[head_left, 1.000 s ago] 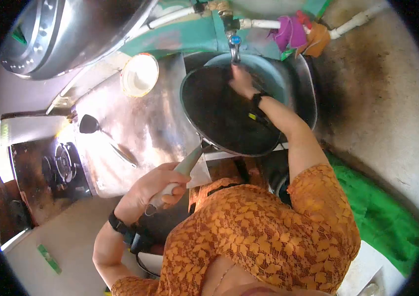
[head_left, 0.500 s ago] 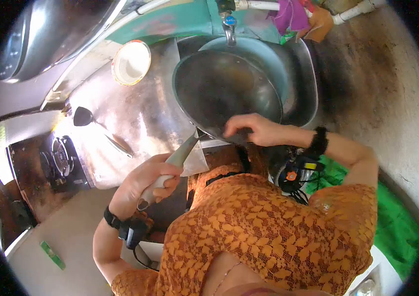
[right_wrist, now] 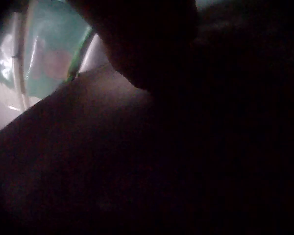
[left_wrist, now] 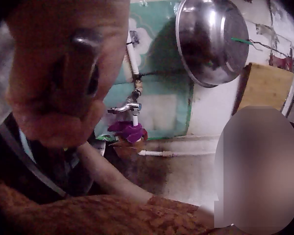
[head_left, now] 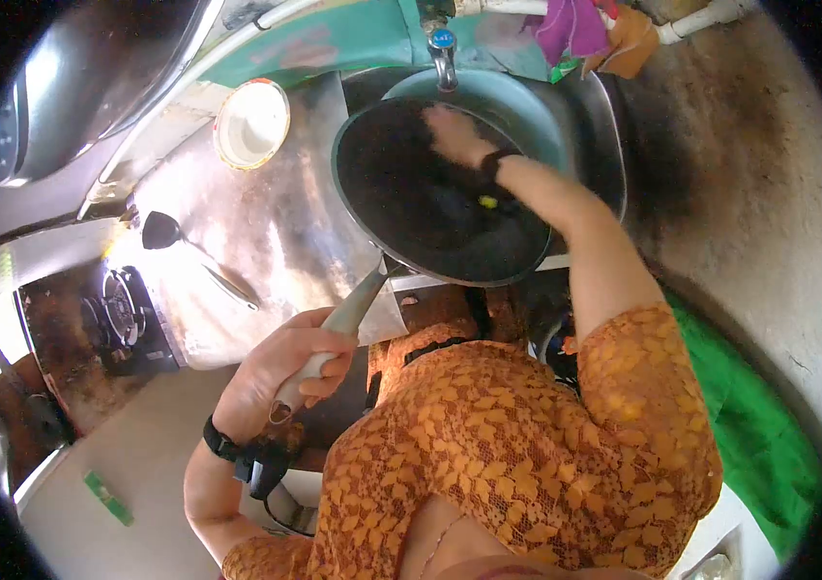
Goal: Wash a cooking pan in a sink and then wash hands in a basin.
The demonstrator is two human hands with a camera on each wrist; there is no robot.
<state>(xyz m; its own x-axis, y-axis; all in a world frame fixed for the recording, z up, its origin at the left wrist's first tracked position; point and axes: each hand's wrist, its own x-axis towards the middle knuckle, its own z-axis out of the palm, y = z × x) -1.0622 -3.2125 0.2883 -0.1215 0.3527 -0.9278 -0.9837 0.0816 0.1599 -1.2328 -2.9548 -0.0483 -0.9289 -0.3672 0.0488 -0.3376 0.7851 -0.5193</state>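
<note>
A large dark frying pan (head_left: 411, 208) is tilted over a light blue basin (head_left: 539, 121) in the sink. Its pale grey-green handle (head_left: 358, 302) points toward the person, and the left hand (head_left: 278, 369) grips it with fingers curled round. The left wrist view shows that hand (left_wrist: 49, 54) close up on the handle's end. Inside the pan, near its far edge, is the right hand (head_left: 456, 137), blurred; its fingers and anything under them cannot be made out. In the right wrist view most of the picture is dark.
A tap (head_left: 443, 63) stands behind the basin. On the metal counter lie a white bowl (head_left: 252, 124) and a dark spatula (head_left: 161, 230). Purple and orange cloths (head_left: 629, 43) hang from the pipe. A stove (head_left: 123, 307) is at left.
The right hand moved from the tap down to the pan's near edge, then back up to its far part. The left hand has kept its grip, shifting slightly left with the pan.
</note>
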